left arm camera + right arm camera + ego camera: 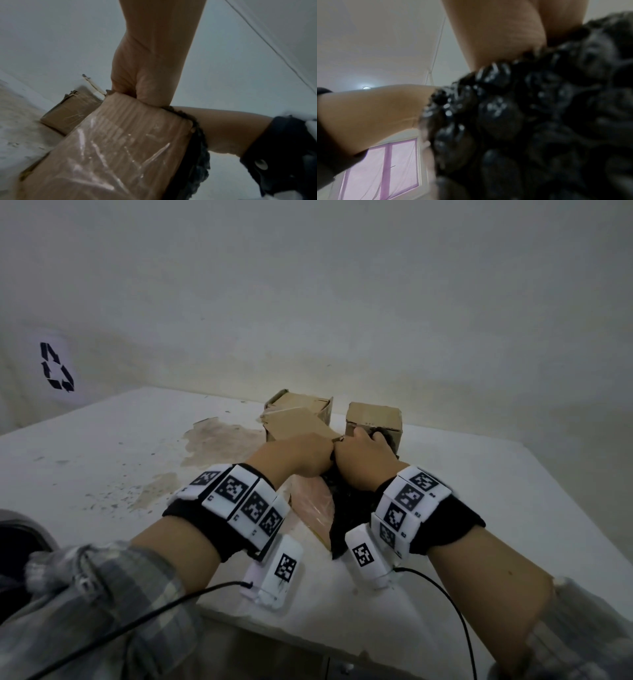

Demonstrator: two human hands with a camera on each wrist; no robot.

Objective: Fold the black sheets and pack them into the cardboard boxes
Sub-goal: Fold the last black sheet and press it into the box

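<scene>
The nearest cardboard box [310, 501] lies on the white worktop [113, 446] directly under both wrists, its long axis running from the person's body away toward the wall; its taped side [109, 152] faces left. A black bubble-wrap sheet [346, 508] lies along the right side of this box, stretched the same way, its far end bunched up at the box's far end.

The left hand [298, 455] grips the far top edge of that box, fingers curled over the cardboard lip. The right hand [363, 458], touching the left, has its fingers curled round the bunched far end of the sheet [530, 115], clenched on the bubbles.

Beyond that box stand two more cardboard boxes: one with open flaps [298, 414] behind the left hand, and a closed one [373, 419] just behind the right hand.
</scene>
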